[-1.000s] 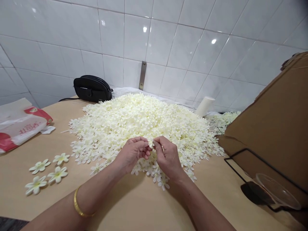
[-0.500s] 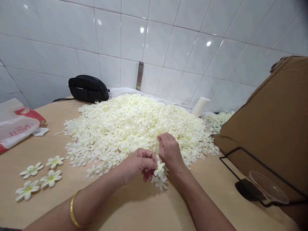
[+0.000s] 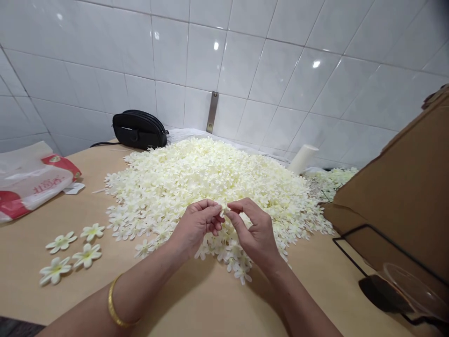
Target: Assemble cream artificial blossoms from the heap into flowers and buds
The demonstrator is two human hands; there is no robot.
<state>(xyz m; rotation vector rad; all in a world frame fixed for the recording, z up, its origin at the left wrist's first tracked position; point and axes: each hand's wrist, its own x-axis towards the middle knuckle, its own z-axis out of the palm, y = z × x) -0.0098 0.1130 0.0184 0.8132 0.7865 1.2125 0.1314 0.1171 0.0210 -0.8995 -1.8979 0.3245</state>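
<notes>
A big heap of cream artificial flowers point(image 3: 210, 182) covers the middle of the tan table point(image 3: 196, 304). My left hand point(image 3: 196, 224) and my right hand point(image 3: 254, 231) meet fingertip to fingertip just above the heap's near edge, both pinched on one small cream flower piece point(image 3: 223, 213) between them. Most of that piece is hidden by my fingers. A gold bangle point(image 3: 114, 302) sits on my left wrist. Several finished-looking flowers with yellow centres point(image 3: 72, 250) lie apart on the table at the left.
A black pouch point(image 3: 139, 129) lies by the tiled wall at the back. A red-and-white plastic bag point(image 3: 31, 180) is at far left. A white roll point(image 3: 303, 158) stands behind the heap. A brown cardboard box point(image 3: 403, 187) and a black wire stand point(image 3: 386, 262) with a clear dish point(image 3: 410, 288) are on the right.
My left hand, which had dropped to the heap's near edge with a flower, has risen again. The right hand has come in to meet it, and both now pinch one piece.
</notes>
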